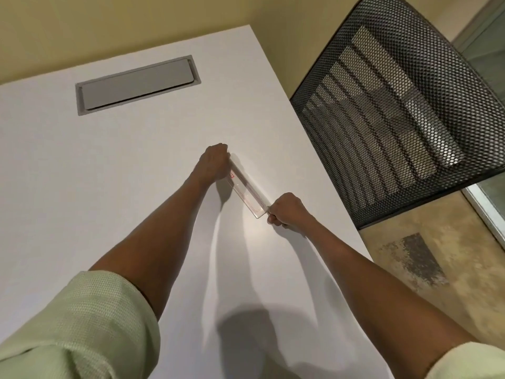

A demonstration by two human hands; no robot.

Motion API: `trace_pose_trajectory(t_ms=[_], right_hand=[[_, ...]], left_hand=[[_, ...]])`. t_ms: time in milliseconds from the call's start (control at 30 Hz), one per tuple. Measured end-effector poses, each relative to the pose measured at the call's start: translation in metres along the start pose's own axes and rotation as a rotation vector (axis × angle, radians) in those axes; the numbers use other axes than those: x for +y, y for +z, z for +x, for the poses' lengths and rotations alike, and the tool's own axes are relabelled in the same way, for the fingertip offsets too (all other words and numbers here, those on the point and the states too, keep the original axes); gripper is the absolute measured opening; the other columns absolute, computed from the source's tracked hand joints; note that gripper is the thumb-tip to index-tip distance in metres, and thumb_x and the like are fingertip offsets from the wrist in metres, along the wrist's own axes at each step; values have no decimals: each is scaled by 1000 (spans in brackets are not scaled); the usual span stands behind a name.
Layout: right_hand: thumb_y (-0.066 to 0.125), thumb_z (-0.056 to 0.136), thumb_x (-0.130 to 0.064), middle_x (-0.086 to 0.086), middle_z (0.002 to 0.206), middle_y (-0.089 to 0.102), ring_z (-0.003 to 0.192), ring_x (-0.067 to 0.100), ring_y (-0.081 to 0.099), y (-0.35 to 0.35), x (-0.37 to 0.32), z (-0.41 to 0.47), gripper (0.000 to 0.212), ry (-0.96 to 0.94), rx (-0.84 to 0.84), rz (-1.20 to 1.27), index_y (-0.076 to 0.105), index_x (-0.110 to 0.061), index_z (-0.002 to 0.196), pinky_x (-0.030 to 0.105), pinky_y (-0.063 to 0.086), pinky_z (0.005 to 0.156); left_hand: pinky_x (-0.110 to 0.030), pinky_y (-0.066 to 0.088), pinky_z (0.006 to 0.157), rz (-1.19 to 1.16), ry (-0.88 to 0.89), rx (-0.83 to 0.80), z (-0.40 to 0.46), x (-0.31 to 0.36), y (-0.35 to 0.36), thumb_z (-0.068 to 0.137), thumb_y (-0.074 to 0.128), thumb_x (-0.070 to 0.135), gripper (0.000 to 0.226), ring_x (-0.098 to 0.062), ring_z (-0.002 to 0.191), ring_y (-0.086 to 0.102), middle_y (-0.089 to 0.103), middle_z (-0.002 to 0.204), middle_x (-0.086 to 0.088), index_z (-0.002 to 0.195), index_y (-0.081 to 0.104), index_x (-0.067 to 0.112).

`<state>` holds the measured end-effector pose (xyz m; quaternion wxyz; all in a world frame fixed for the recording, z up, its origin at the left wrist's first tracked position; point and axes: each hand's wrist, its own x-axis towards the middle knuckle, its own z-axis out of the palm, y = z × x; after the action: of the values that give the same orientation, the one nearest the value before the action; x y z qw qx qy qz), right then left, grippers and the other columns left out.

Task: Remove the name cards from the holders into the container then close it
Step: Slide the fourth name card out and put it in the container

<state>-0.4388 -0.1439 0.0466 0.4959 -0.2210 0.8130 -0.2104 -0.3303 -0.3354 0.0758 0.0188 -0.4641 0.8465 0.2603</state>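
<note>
Clear holder gripped endwise by left hand, right hand (card faint).

ROOM AND FURNISHINGS

White table, matte top, with soft shadows across the near half. Grey recessed cable hatch set flush into the far part, lid closed. Pale yellow wall behind the table. Black mesh chair back just beside the right table edge. Mottled beige floor with a dark patch. Glass panel with a light frame at far right.
</note>
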Motion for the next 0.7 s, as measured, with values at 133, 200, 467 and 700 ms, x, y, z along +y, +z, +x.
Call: trace_pose_trajectory(t_ms=[133,200,467,700], right_hand=[[58,81,-6,13,57,64,44,21,44,-1,-2,5,21,25,-33,70,59,-6,60,22,28,40],[53,80,-3,13,55,63,41,20,40,-2,-4,6,15,46,-57,81,60,-3,66,22,26,40],[43,74,-12,20,61,67,43,19,37,-8,-14,-1,22,70,-44,125,61,-4,66,23,24,44],[50,87,-28,9,66,74,43,20,45,-15,-27,-12,34,29,22,84,72,-5,75,25,37,53]], left_hand=[[-30,41,68,-57,-24,23,1,-1,0,93,41,4,14,-37,91,59,64,97,-22,85,51,10],[-13,42,56,-65,-34,24,-1,-2,-3,96,41,7,22,-21,73,59,63,89,-7,88,56,21],[-33,31,59,28,-11,148,-13,-13,-20,81,45,-4,22,-35,70,45,51,69,-19,63,42,8],[-26,32,67,-149,-90,293,-28,-20,-43,80,51,-1,21,-21,72,31,39,68,-8,69,40,14]])
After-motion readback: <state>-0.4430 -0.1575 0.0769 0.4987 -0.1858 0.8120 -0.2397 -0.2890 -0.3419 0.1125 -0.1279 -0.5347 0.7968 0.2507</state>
